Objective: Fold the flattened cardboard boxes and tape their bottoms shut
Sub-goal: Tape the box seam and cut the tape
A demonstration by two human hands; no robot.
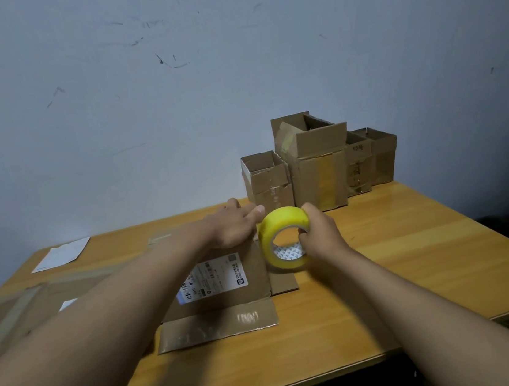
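Note:
A flattened cardboard box with a white shipping label lies on the wooden table, one flap spread toward me. My right hand grips a yellow tape roll held upright at the box's right edge, fingers through its core. My left hand rests on the box's far edge, just left of the roll, fingers stretched out toward it. More flattened cardboard with old tape lies to the left under my left forearm.
Several folded, open-topped cardboard boxes stand against the wall at the table's back right. A white sheet of paper lies at the back left corner. The table's right edge drops off to a dark area.

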